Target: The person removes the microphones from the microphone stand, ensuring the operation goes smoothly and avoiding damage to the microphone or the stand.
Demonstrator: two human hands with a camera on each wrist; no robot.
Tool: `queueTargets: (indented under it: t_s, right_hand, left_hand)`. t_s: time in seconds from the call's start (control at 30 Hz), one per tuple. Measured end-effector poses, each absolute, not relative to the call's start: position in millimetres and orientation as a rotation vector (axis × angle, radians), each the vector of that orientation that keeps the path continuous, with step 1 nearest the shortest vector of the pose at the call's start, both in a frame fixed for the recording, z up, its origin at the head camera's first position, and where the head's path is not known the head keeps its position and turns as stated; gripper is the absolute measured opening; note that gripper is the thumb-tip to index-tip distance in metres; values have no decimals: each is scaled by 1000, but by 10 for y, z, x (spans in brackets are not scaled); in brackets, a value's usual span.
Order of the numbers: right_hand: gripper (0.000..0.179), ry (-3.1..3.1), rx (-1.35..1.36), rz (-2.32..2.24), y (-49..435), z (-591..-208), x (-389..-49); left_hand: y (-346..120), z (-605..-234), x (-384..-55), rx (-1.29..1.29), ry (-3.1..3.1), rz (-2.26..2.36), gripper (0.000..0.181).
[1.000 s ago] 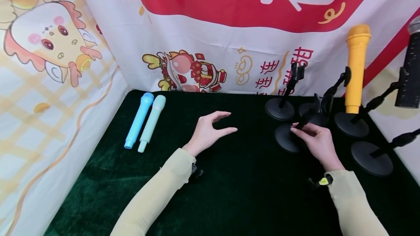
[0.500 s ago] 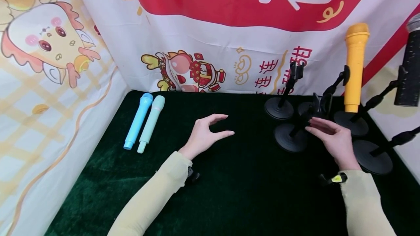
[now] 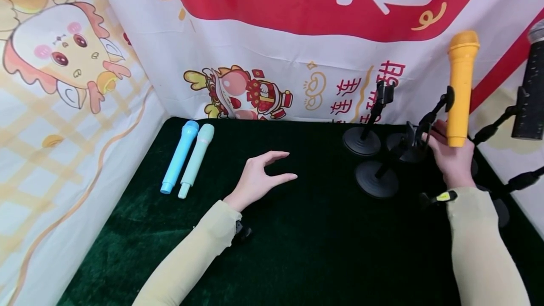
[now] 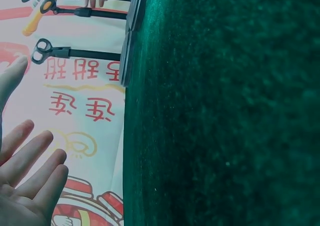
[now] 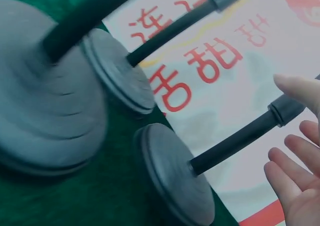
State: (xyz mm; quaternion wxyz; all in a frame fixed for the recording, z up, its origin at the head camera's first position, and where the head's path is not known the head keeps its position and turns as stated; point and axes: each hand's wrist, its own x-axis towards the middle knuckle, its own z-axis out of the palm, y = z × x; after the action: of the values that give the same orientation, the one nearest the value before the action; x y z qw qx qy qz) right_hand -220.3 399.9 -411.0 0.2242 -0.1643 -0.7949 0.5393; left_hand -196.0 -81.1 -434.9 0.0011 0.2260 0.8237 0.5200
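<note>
In the head view my right hand point(image 3: 452, 157) is among black microphone stands, partly behind the lower end of a yellow microphone point(image 3: 461, 84) held up in a stand. The right wrist view shows its thumb and fingers point(image 5: 287, 171) spread beside the upper pole of one microphone stand point(image 5: 235, 146), not curled round it. My left hand point(image 3: 257, 178) hovers over the middle of the dark green cloth, thumb and fingers apart and nothing between them. To its left lie a blue microphone point(image 3: 180, 157) and a pale green microphone point(image 3: 197, 160), side by side.
Other stands with round bases point(image 3: 377, 179) crowd the right side, including one at the back point(image 3: 361, 140) with a bare clip. A black microphone point(image 3: 529, 89) rises at the far right edge. Printed cloth walls point(image 3: 263, 51) border the table point(image 3: 297, 249) behind and left.
My right hand has left the front stand's pole and moved right and back to beneath the yellow microphone. My left hand has drifted slightly left and toward me.
</note>
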Motion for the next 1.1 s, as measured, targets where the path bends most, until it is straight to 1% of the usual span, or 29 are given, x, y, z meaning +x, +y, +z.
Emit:
queueTargets:
  t_s: [0.17, 0.3, 0.43, 0.67, 0.8, 0.87, 1.0, 1.1]
  right_hand:
    - [55, -2235, -458, 1423, 4029, -3989, -2386]
    - [57, -2266, -451, 1309, 4032, -3945, -2473]
    - [51, -2229, -380, 1295, 4017, -3939, -2520]
    - [39, -2135, -231, 1368, 3941, -3886, -2467]
    - [28, -2154, -256, 1413, 3944, -3818, -2401]
    - [26, -2173, -310, 1435, 3963, -3792, -2365]
    - [37, -2210, -379, 1434, 3989, -3752, -2286]
    - [39, -2298, -389, 1300, 3998, -3708, -2198]
  left_hand:
    - [-844, -4350, -1952, 702, 2594, 1623, 52]
    - [-858, -4351, -1961, 712, 2582, 1642, 53]
    - [-862, -4352, -1966, 713, 2576, 1648, 54]
    - [-871, -4353, -1963, 712, 2577, 1645, 57]
    - [-884, -4358, -1961, 709, 2581, 1645, 54]
    - [-892, -4357, -1962, 705, 2586, 1644, 51]
    - [-905, -4358, -1967, 708, 2585, 1650, 50]
    - [-905, -4358, -1964, 707, 2583, 1650, 50]
